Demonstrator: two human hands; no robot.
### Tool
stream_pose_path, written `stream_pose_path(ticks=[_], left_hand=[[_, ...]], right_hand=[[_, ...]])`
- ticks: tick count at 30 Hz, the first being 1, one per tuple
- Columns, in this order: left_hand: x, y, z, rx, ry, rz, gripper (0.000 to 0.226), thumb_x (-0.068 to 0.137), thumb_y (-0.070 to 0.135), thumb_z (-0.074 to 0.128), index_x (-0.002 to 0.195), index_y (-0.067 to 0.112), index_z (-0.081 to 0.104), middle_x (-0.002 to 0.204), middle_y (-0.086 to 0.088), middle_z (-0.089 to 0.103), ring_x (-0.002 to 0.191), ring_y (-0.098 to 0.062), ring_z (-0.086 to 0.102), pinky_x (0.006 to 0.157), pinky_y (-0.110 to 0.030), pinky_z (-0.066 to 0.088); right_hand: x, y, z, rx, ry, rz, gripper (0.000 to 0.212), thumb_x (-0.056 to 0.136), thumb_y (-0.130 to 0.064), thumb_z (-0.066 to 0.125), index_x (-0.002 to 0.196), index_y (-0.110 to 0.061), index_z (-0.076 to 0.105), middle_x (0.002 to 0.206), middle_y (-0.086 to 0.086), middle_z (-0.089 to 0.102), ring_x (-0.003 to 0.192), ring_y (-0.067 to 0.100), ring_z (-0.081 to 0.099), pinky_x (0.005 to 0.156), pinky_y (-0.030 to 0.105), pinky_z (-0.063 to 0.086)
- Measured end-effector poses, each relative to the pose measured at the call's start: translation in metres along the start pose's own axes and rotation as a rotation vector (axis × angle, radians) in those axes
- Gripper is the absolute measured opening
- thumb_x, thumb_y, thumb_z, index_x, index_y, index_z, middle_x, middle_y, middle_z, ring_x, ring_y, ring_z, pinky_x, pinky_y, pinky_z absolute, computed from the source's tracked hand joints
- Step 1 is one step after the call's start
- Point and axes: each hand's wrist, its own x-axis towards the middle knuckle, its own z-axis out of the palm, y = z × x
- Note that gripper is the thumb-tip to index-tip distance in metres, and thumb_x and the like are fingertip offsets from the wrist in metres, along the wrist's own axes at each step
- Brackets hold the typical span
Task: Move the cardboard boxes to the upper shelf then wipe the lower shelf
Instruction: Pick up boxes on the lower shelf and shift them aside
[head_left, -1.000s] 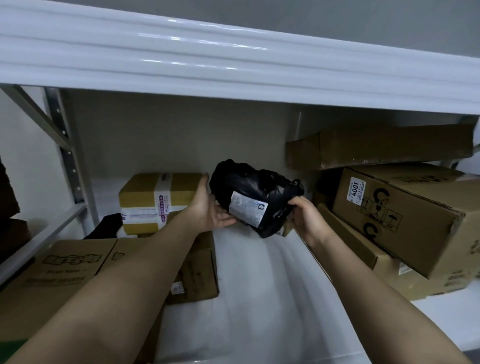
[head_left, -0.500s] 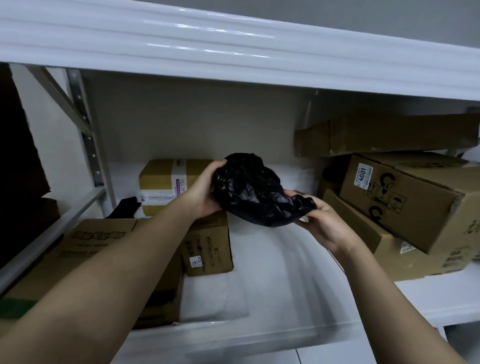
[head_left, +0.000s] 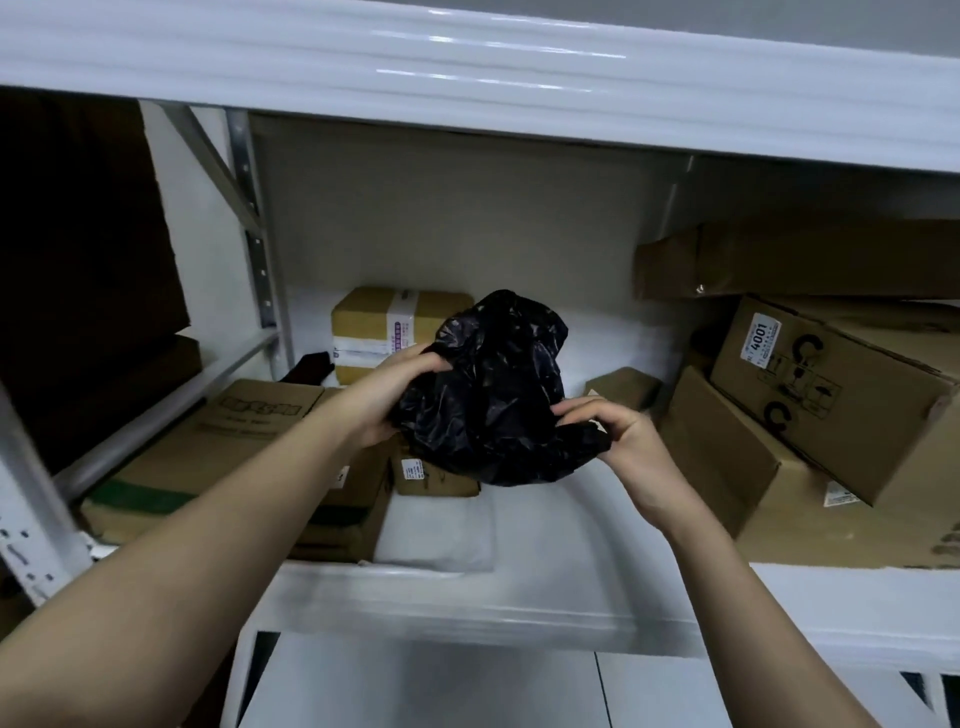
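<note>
White metal shelf (head_left: 467, 597), cardboard boxes (head_left: 810, 395) stacked right of fingers, more left. Both hands held black plastic parcel (head_left: 493, 395) mid-air: left hand (head_left: 384, 400) curled round its left side, right hand (head_left: 623, 436) pinching lower right edge.

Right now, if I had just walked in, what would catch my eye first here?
A crumpled black plastic bag held up at the centre, gripped by the left hand and pinched by the right hand. Behind it, a small brown cardboard box with a white label strip sits at the back of the white shelf. A large tilted cardboard box marked 4001 leans at right.
</note>
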Motion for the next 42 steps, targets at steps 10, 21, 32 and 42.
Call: stream_pose_path(ticks=[10, 21, 32, 42], left_hand=[[-0.032, -0.026, -0.027, 0.321, 0.109, 0.033, 0.023, 0.092, 0.013, 0.058, 0.111, 0.02, 0.067, 0.103, 0.001, 0.071, 0.096, -0.014, 0.068, 0.078, -0.02, 0.054], [-0.019, -0.059, -0.027, 1.043, 0.176, 0.331, 0.035, 0.084, 0.004, 0.063, 0.117, 0.017, 0.065, 0.108, 0.005, 0.047, 0.108, -0.012, 0.043, 0.098, -0.024, 0.03], [-0.023, -0.069, -0.026, 1.473, 0.059, 0.413, 0.046, 0.082, 0.014, 0.063, 0.126, 0.018, 0.054, 0.12, -0.001, 0.049, 0.102, -0.021, 0.056, 0.074, -0.033, 0.05], [-0.031, -0.082, -0.035, 1.616, 0.037, 0.344, 0.044, 0.086, 0.05, 0.051, 0.117, 0.018, 0.056, 0.105, 0.001, 0.055, 0.093, -0.018, 0.056, 0.061, -0.025, 0.037]], right_hand=[[-0.024, 0.02, 0.052, -0.205, -0.061, -0.079, 0.032, 0.073, 0.011, 0.072, 0.079, -0.02, 0.072, 0.094, -0.003, 0.067, 0.104, 0.017, 0.059, 0.092, 0.024, 0.046], [-0.033, 0.054, 0.084, -0.428, -0.047, 0.095, 0.031, 0.078, 0.01, 0.065, 0.078, -0.02, 0.072, 0.088, -0.012, 0.063, 0.1, 0.013, 0.05, 0.086, 0.004, 0.033], [-0.03, 0.064, 0.094, -0.576, -0.057, 0.099, 0.026, 0.079, 0.01, 0.061, 0.083, -0.011, 0.075, 0.088, -0.012, 0.062, 0.102, 0.018, 0.05, 0.088, 0.011, 0.035], [-0.031, 0.065, 0.093, -0.245, -0.063, 0.239, 0.044, 0.079, 0.021, 0.042, 0.081, -0.011, 0.072, 0.091, -0.002, 0.07, 0.094, 0.016, 0.064, 0.086, 0.02, 0.049]])
